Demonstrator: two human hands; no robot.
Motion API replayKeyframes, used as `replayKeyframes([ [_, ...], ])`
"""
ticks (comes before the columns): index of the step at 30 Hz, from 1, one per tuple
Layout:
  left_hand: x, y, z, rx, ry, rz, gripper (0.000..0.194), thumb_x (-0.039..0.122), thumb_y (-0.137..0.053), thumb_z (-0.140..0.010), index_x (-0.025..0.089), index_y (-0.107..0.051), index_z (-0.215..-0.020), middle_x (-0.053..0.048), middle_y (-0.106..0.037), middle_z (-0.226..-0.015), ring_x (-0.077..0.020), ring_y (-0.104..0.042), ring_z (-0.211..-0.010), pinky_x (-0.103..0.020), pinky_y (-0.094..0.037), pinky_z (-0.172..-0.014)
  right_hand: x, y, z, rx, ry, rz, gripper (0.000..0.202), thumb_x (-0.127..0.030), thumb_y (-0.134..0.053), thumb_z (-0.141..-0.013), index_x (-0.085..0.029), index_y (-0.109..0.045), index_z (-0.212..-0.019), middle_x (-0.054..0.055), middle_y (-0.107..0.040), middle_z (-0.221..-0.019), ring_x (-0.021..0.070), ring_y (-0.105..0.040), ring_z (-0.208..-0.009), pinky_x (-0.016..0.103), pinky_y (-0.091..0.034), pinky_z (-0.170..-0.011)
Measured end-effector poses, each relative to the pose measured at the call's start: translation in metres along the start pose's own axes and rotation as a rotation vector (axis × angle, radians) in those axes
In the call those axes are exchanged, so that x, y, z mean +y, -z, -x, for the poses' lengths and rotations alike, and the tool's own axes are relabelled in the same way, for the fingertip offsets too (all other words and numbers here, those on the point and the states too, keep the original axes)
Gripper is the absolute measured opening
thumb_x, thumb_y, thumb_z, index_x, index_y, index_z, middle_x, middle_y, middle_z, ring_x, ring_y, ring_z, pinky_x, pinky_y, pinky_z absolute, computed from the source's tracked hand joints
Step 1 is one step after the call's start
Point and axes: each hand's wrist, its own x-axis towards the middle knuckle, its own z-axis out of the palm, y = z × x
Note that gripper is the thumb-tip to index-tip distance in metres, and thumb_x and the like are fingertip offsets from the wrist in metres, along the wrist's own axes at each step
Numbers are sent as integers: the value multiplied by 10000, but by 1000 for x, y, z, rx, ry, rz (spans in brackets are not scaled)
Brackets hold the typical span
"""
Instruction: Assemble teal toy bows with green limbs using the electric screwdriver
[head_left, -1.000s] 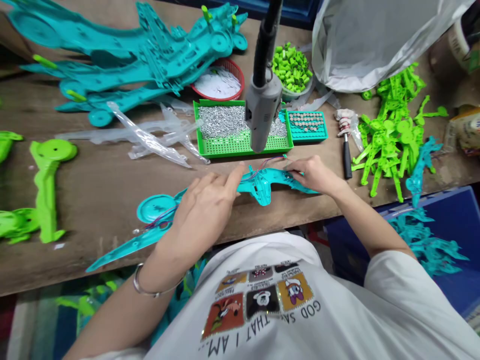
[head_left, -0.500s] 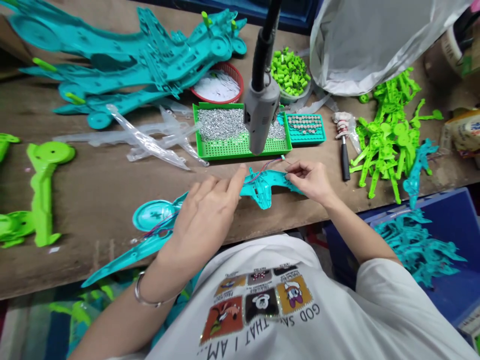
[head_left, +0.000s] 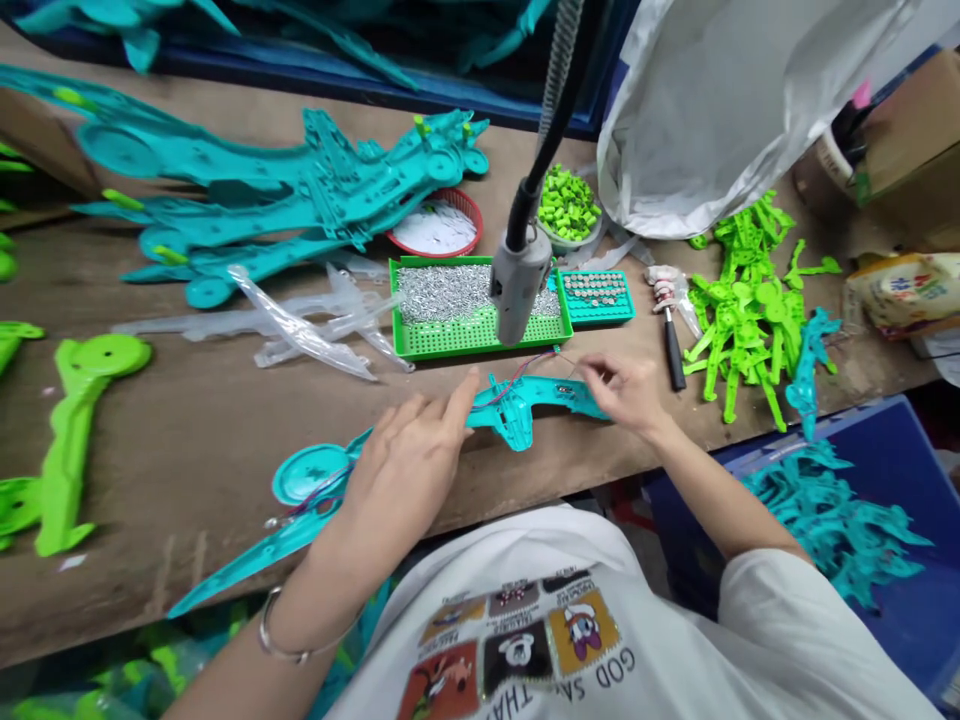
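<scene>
A long teal plastic shell [head_left: 514, 420] lies along the table's front edge, with red and blue wires [head_left: 519, 372] running over it. My left hand [head_left: 409, 465] lies across its middle and holds it, index finger stretched along the shell; the thumb is hidden. My right hand [head_left: 626, 395] is above the shell's right end, thumb and fingertips pinched. A thin wire [head_left: 571, 361] seems to run from a small connector [head_left: 556, 350] to those fingertips. A small dark metallic piece [head_left: 565, 390] sits in the shell's right part. A grey electric screwdriver [head_left: 521, 290] hangs in front of the shell.
Behind the shell stand a green tray [head_left: 480, 345] of small screws and a teal tray [head_left: 598, 298] of round metal pieces. Teal shells [head_left: 247, 180] are stacked back left. Right are a black-handled tool [head_left: 673, 350], green parts [head_left: 757, 310] and a blue bin [head_left: 892, 480].
My right fingertips have shifted right and back from the shell's end, uncovering the small metallic piece. My left hand stays on the shell. The camera view has tilted upward.
</scene>
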Motion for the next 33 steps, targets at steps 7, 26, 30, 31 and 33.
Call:
replayKeyframes([
  [7, 2, 0, -1, -20, 27, 0, 612, 100, -494, -960, 141, -403, -1563, -120, -714, -938, -319, -683, -911, -400, -519, -800, 67, 6, -88, -65, 43, 198, 212, -51, -589, -929, -114, -740, -1064, 123, -773, -1045, 182, -606, -991, 307, -422, -953],
  [26, 5, -9, 9, -52, 66, 46, 567, 218, -516, -1017, 141, -401, -1567, -141, -743, -1024, -316, -676, -983, -391, -497, -821, -32, -12, 25, -67, -296, -277, 135, -293, -718, -820, -208, -816, -856, 44, -816, -847, 181, -728, -711, 310, -577, -706],
  [30, 7, -8, 10, -31, 73, 48, 568, 208, -487, -1021, 144, -384, -1576, -139, -740, -1031, -310, -672, -969, -388, -489, -811, -29, -17, 17, -71, -284, -224, 138, -270, -692, -806, -207, -808, -845, 38, -808, -817, 175, -712, -688, 313, -572, -703],
  [31, 7, -8, 11, -29, 75, 54, 578, 202, -485, -1017, 142, -375, -1581, -139, -739, -1028, -310, -672, -970, -387, -489, -810, -29, -17, 16, -75, -282, -218, 136, -265, -687, -805, -207, -806, -839, 35, -804, -805, 172, -707, -678, 311, -570, -699],
  [33, 8, -9, 12, -23, 78, 68, 599, 197, -483, -1009, 135, -357, -1592, -139, -736, -1010, -313, -672, -976, -388, -491, -807, -32, -17, 16, -79, -278, -208, 136, -258, -678, -809, -208, -802, -833, 31, -799, -795, 170, -705, -674, 310, -571, -701],
])
